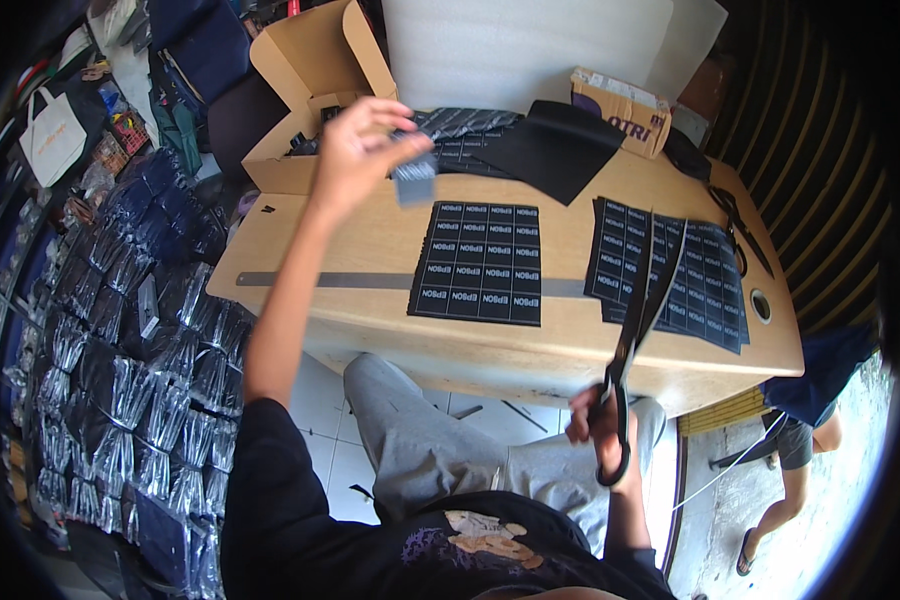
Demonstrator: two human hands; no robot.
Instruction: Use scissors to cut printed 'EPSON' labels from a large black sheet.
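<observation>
Raised over the far left of the table, my left hand (362, 150) pinches a small dark grey rectangular piece (415, 180), blurred by motion. My right hand (602, 425) is closed round the handles of large black-handled scissors (625, 370), their long blades pointing up and away, slightly apart. In the middle of the table lies a black sheet (478, 262) printed with a white grid of labels. More such sheets form an overlapping stack (665, 270) on the right, partly behind the scissor blades.
A metal ruler (320, 280) runs under the middle sheet on the wooden table (370, 235). Behind stand an open cardboard box (305, 60), a plain black sheet (560, 155) and a small carton (620, 105). Plastic-wrapped bundles (120, 390) pile up at left. Another person's leg (785, 500) shows at right.
</observation>
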